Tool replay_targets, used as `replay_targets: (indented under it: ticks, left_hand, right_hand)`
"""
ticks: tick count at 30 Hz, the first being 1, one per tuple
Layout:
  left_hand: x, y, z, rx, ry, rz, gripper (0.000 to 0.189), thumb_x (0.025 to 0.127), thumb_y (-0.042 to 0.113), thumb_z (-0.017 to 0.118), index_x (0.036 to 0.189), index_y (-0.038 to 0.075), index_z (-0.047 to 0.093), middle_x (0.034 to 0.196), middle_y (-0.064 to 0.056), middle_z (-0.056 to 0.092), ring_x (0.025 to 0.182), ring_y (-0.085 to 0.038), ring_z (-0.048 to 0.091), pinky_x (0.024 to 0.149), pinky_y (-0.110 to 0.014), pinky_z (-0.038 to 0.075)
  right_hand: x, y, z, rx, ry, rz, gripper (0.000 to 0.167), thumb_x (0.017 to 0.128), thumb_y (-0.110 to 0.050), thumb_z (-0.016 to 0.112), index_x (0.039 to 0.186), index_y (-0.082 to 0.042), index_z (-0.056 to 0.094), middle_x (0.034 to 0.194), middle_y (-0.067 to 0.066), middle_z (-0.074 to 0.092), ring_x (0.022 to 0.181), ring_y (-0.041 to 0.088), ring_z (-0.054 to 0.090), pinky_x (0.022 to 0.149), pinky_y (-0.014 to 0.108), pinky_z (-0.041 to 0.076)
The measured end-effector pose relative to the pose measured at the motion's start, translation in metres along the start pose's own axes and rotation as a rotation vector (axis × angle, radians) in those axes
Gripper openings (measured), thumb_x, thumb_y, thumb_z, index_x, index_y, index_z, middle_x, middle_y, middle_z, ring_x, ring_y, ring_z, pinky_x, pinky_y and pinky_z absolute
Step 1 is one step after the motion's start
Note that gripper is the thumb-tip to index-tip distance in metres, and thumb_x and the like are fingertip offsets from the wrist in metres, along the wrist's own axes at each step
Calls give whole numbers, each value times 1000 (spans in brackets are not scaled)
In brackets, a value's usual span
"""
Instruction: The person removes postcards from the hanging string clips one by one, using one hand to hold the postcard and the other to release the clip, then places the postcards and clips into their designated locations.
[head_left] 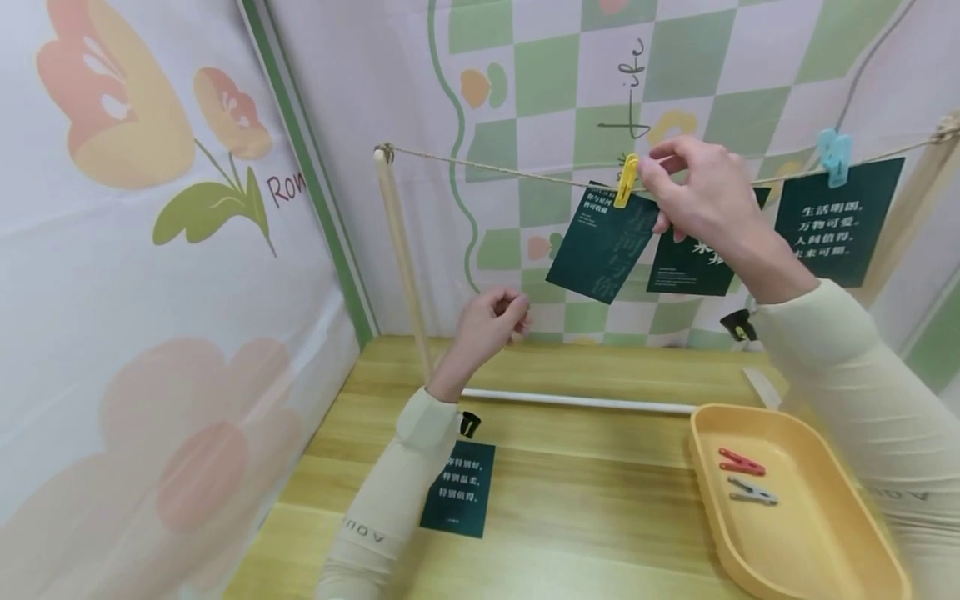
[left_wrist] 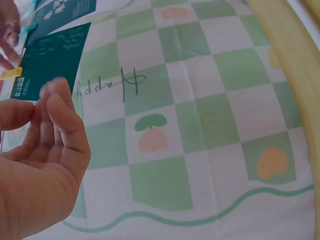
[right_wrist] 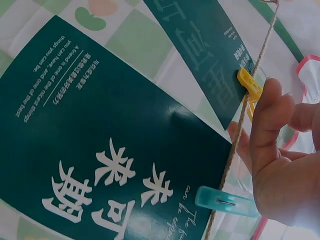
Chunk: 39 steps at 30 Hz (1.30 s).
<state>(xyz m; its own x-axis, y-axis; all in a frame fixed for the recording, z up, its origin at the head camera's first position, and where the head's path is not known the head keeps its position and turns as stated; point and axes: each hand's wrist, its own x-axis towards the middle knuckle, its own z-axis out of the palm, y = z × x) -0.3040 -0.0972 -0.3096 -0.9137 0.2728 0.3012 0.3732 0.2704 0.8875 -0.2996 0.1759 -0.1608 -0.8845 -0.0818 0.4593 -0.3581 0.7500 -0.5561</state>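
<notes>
My right hand (head_left: 705, 187) is raised at the string (head_left: 510, 171), fingers bent and holding nothing, with the fingertips right beside a yellow clothespin (head_left: 626, 182). That clothespin fastens a dark green card (head_left: 603, 242) to the string, and the card hangs tilted. Partly behind my right hand hangs a second green card (right_wrist: 125, 140), held by a teal clothespin (right_wrist: 225, 201). My left hand (head_left: 487, 325) hovers lower, left of the tilted card, its fingers loosely curled around nothing. In the left wrist view, that hand (left_wrist: 47, 160) overlaps the tilted card's lower edge.
Farther right, a light blue clothespin (head_left: 835, 157) holds a third card (head_left: 840, 221). Another card (head_left: 465, 496) lies on the wooden table (head_left: 585, 517) beside my left forearm. An orange tray (head_left: 810, 533) contains a red clothespin (head_left: 741, 462) and a grey one (head_left: 752, 492). A wooden post (head_left: 405, 258) supports the string's left end.
</notes>
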Motion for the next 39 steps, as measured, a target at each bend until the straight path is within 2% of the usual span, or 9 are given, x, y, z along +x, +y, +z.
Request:
replay_targets:
  ticks: [9, 12, 15, 19, 21, 26, 29, 32, 39]
  left_hand:
    - [15, 9, 8, 14, 116, 37, 19, 99, 23, 59, 105, 6, 64, 92, -7, 67, 79, -14, 62, 63, -25, 52]
    - [19, 11, 8, 57, 138, 47, 18, 98, 23, 60, 109, 8, 64, 101, -7, 67, 89, -15, 61, 72, -21, 50]
    - [22, 11, 10, 77, 144, 60, 20, 98, 21, 61, 112, 7, 62, 110, -9, 67, 97, -19, 62, 81, -21, 51]
    - [26, 11, 12, 67, 122, 67, 25, 98, 20, 60, 118, 5, 60, 114, -11, 67, 102, -21, 64, 86, -26, 54]
    - [27, 12, 13, 72, 102, 65, 29, 98, 21, 60, 123, 6, 60, 118, -10, 66, 106, -21, 64, 89, -29, 54]
    - [32, 17, 13, 120, 65, 27, 36, 99, 24, 60, 133, 13, 57, 126, -7, 65, 112, -20, 62, 93, -30, 53]
    - [36, 19, 15, 130, 59, 10, 37, 98, 25, 61, 134, 16, 57, 128, -7, 65, 113, -20, 63, 93, -29, 53]
    - [40, 22, 20, 126, 43, 21, 38, 98, 26, 61, 135, 16, 57, 129, -9, 65, 113, -20, 63, 93, -29, 53]
    - [42, 29, 24, 180, 30, 35, 37, 99, 31, 60, 134, 19, 57, 124, -5, 67, 108, -15, 64, 89, -27, 53]
  right_hand:
    - [6, -1, 2, 11, -29, 41, 66, 99, -54, 39, 147, -8, 42, 128, 20, 61, 47, 19, 64, 65, 17, 47]
    - [9, -1, 5, 17, -35, 45, 67, 99, -55, 39, 147, -9, 41, 122, 18, 64, 49, 21, 65, 75, 22, 51]
    - [10, -1, 9, 31, -46, 47, 69, 99, -57, 39, 148, -9, 40, 114, 16, 65, 51, 21, 66, 92, 39, 51]
    - [11, -1, 11, 64, -45, 39, 71, 98, -60, 38, 148, -10, 39, 106, 17, 65, 50, 20, 65, 102, 52, 44]
    - [10, -1, 12, 76, -36, 34, 72, 98, -61, 38, 149, -10, 39, 102, 18, 66, 49, 19, 65, 103, 52, 44]
    - [10, -1, 15, 92, -20, 25, 72, 98, -60, 39, 149, -9, 39, 94, 16, 66, 49, 19, 66, 98, 46, 49]
    - [11, 0, 17, 115, -22, 25, 70, 98, -58, 41, 147, -7, 40, 92, 10, 65, 49, 19, 66, 81, 31, 56]
    - [11, 1, 19, 154, -17, 25, 67, 99, -55, 43, 144, -5, 43, 90, 4, 64, 48, 19, 65, 59, 22, 55]
    - [12, 1, 26, 226, -13, 26, 63, 100, -51, 45, 140, -3, 46, 93, 0, 63, 50, 17, 67, 50, 28, 55]
